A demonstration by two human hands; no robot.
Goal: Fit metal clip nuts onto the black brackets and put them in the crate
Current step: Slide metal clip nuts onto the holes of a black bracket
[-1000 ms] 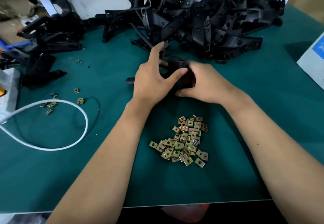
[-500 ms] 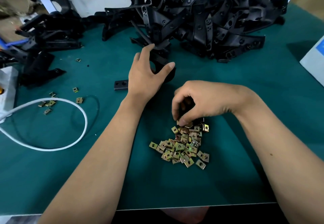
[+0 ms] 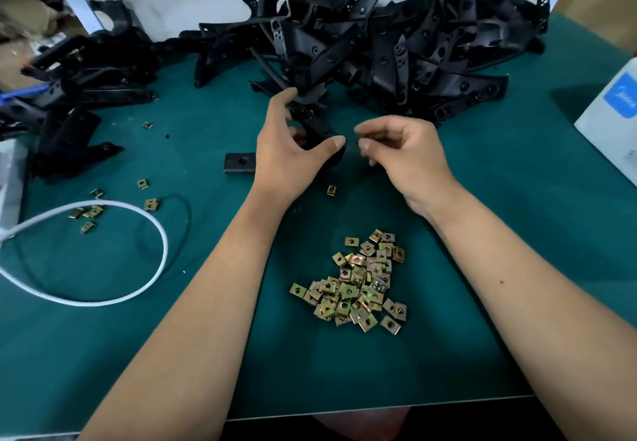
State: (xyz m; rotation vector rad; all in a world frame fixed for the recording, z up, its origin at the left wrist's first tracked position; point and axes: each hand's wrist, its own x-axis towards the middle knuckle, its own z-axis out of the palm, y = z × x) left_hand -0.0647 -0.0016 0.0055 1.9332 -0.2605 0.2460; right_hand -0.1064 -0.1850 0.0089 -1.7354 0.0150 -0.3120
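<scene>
My right hand (image 3: 403, 151) has come up from the clip nuts (image 3: 358, 285), its pinched grip perhaps holding one, just right of the black bracket (image 3: 320, 130) my left hand (image 3: 289, 151) holds, ready for fitting.

The clip nut pile (image 3: 358, 285) lay at six o'clock on the table (image 3: 517, 233); brackets (image 3: 379, 44) heaped at twelve, a cable (image 3: 103, 251), seemingly looped, at nine.

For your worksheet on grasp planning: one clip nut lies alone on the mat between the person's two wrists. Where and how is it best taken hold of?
Pinch the lone clip nut by its two opposite side edges, coming straight down from above. It looks to lie flat on the green mat, apart from the clip nut pile, so only its thin edges offer purchase. The right hand hovers nearest.
</scene>
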